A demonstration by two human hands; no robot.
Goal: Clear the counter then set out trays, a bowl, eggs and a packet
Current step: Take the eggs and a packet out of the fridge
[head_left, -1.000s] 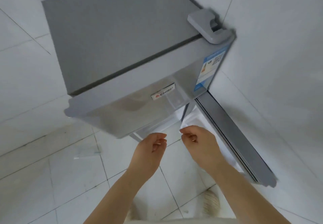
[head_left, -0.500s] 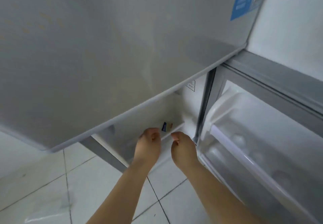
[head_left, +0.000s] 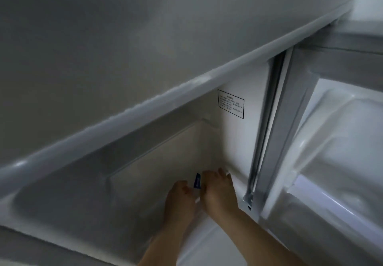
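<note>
Both hands reach into the open fridge [head_left: 232, 141]. A small blue-edged item, possibly the packet [head_left: 197, 181], stands between left hand [head_left: 180, 198] and right hand [head_left: 217, 191], touching both. Whether the fingers grip it cannot be told. Advice: secure it fully with 1 hand before withdrawing, clear of the door [head_left: 331, 162].

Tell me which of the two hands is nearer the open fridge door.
The right hand: it reaches in beside the door's hinge edge. The left hand is on the far side of the small blue item.
</note>
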